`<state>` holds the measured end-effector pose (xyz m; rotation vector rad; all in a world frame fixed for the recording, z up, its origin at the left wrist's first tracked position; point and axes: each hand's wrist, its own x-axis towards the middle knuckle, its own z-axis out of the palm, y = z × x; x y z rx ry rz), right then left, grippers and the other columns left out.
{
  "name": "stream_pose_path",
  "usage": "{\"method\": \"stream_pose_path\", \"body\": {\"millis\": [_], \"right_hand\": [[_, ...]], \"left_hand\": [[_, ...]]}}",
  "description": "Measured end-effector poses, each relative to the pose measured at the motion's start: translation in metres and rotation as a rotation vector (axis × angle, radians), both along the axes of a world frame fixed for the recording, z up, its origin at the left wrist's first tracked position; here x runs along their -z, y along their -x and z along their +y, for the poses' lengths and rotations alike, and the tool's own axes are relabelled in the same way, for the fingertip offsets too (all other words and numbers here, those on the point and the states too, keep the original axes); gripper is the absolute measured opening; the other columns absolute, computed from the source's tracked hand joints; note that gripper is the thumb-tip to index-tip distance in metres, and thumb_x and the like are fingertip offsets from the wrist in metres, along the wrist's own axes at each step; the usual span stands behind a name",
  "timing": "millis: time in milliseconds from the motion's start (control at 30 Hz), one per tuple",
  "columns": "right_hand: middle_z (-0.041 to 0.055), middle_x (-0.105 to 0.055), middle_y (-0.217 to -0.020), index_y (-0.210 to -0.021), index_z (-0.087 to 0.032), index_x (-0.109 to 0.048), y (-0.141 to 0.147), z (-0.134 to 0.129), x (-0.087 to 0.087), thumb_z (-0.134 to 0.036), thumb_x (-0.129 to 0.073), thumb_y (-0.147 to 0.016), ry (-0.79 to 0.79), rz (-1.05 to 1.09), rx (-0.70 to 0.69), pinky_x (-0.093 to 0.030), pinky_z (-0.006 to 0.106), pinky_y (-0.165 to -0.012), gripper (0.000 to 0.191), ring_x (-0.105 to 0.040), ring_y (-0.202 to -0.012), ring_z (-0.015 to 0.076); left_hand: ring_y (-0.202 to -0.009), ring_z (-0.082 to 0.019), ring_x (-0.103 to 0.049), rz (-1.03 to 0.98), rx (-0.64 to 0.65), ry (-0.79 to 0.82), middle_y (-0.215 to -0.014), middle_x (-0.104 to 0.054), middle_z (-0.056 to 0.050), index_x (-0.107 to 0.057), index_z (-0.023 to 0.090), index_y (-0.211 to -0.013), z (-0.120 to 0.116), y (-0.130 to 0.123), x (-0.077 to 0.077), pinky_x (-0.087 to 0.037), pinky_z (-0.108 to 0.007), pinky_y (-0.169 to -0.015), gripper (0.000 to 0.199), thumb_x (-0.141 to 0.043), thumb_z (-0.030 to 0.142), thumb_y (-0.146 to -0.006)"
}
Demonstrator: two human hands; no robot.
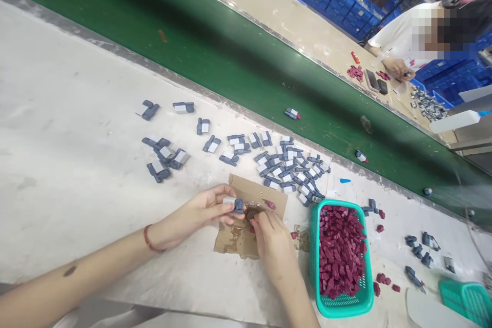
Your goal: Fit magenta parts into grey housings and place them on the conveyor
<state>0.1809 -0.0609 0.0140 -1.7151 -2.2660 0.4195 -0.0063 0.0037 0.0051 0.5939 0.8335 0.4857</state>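
Observation:
My left hand (207, 211) pinches a dark-blue and light-grey plastic part (232, 204) between thumb and fingers, above a piece of brown cardboard (274, 192). Close beside it, my right hand (273, 238) has its fingertips pressed together at a small round dark dish (251, 212) on the cardboard. Whatever those fingers grip is mostly hidden; a bit of maroon and a thin stick show near them. A maroon piece (270, 205) lies on the cardboard's right side. Beyond my hands, many similar blue-and-grey parts (288, 164) are heaped on the white table.
A green basket (314, 246) full of maroon pieces (342, 251) stands right of my right hand. Behind the table runs a green conveyor belt (230, 61) carrying several parts. Across it sits another person (403, 36). A second green basket (467, 294) is at lower right.

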Motion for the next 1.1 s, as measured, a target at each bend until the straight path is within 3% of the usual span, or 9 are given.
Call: {"method": "stream_pose_path", "body": {"millis": [100, 200, 400, 567, 667, 733, 867, 933, 1100], "right_hand": [[0.0046, -0.060, -0.073, -0.076, -0.021, -0.049, 0.002, 0.001, -0.001, -0.014, -0.030, -0.099, 0.015, 0.012, 0.019, -0.043, 0.029, -0.057, 0.031, -0.058, -0.066, 0.0201], [0.0033, -0.058, -0.070, -0.076, -0.021, -0.048, 0.003, 0.002, -0.001, -0.015, -0.032, -0.099, 0.032, 0.031, 0.078, -0.042, 0.028, -0.056, 0.029, -0.057, -0.065, 0.0197], [0.0037, -0.058, -0.071, -0.076, -0.022, -0.048, 0.004, 0.000, 0.002, -0.016, -0.032, -0.099, 0.029, 0.068, 0.073, -0.042, 0.028, -0.058, 0.029, -0.057, -0.066, 0.0199], [0.0045, -0.058, -0.071, -0.076, -0.021, -0.050, 0.003, -0.001, 0.003, -0.016, -0.034, -0.098, 0.074, 0.129, 0.118, -0.043, 0.029, -0.059, 0.027, -0.057, -0.067, 0.0206], [0.0046, -0.061, -0.072, -0.077, -0.020, -0.053, 0.002, -0.001, 0.001, -0.018, -0.039, -0.096, 0.138, 0.297, 0.147, -0.044, 0.028, -0.062, 0.024, -0.058, -0.068, 0.0199], [0.0041, -0.063, -0.074, -0.080, -0.020, -0.057, 0.000, -0.002, -0.001, -0.023, -0.044, -0.094, 0.211, 0.496, 0.251, -0.045, 0.027, -0.061, 0.020, -0.060, -0.069, 0.0184], [0.0010, -0.064, -0.070, -0.082, -0.020, -0.061, -0.005, -0.004, -0.006, -0.035, -0.059, -0.088, 0.320, 0.909, 0.494, -0.045, 0.023, -0.053, 0.017, -0.058, -0.060, 0.0146], [-0.0010, -0.061, -0.064, -0.080, -0.019, -0.061, -0.006, -0.005, -0.007, -0.040, -0.064, -0.083, 0.334, 1.041, 0.550, -0.043, 0.022, -0.048, 0.021, -0.054, -0.052, 0.0125], [-0.0018, -0.058, -0.057, -0.076, -0.018, -0.063, -0.002, -0.004, -0.009, -0.043, -0.069, -0.080, 0.326, 1.128, 0.591, -0.042, 0.021, -0.046, 0.026, -0.051, -0.048, 0.0107]], "left_hand": [[-0.061, -0.014, -0.064, 0.007, 0.030, -0.173, -0.075, -0.067, -0.001, -0.047, 0.020, -0.089, -0.006, -0.003, 0.006, -0.047, -0.022, -0.051, 0.036, -0.069, 0.047, -0.079], [-0.053, -0.012, -0.061, -0.013, 0.052, -0.216, -0.068, -0.063, 0.003, -0.045, 0.020, -0.091, -0.010, -0.003, 0.009, -0.044, -0.021, -0.045, 0.035, -0.063, 0.050, -0.084], [-0.075, -0.016, -0.066, -0.034, -0.044, -0.039, -0.082, -0.070, -0.004, -0.059, 0.016, -0.088, -0.004, 0.000, 0.005, -0.051, -0.023, -0.066, 0.039, -0.080, 0.043, -0.069], [-0.068, -0.010, -0.058, -0.103, -0.187, 0.095, -0.086, -0.069, -0.003, -0.071, 0.015, -0.083, 0.000, 0.005, 0.006, -0.047, -0.018, -0.062, 0.040, -0.091, 0.035, -0.055], [-0.066, -0.010, -0.054, -0.164, -0.268, 0.140, -0.078, -0.066, -0.002, -0.072, 0.015, -0.080, -0.001, 0.005, 0.010, -0.046, -0.020, -0.062, 0.040, -0.091, 0.037, -0.053], [-0.065, -0.011, -0.052, -0.187, -0.274, 0.118, -0.074, -0.062, -0.002, -0.071, 0.015, -0.082, -0.002, 0.005, 0.011, -0.044, -0.022, -0.062, 0.039, -0.088, 0.042, -0.058], [-0.071, -0.016, -0.054, -0.112, -0.061, -0.152, -0.080, -0.060, -0.005, -0.065, 0.015, -0.087, -0.006, 0.003, 0.006, -0.044, -0.027, -0.065, 0.039, -0.071, 0.052, -0.077], [-0.065, -0.015, -0.051, -0.053, 0.077, -0.312, -0.077, -0.057, -0.003, -0.060, 0.016, -0.089, -0.010, 0.002, 0.004, -0.042, -0.027, -0.061, 0.039, -0.058, 0.054, -0.085], [-0.061, -0.013, -0.042, 0.125, 0.243, -0.632, -0.070, -0.047, 0.002, -0.052, 0.018, -0.088, -0.020, 0.002, 0.008, -0.037, -0.025, -0.057, 0.033, -0.040, 0.048, -0.095]]}}
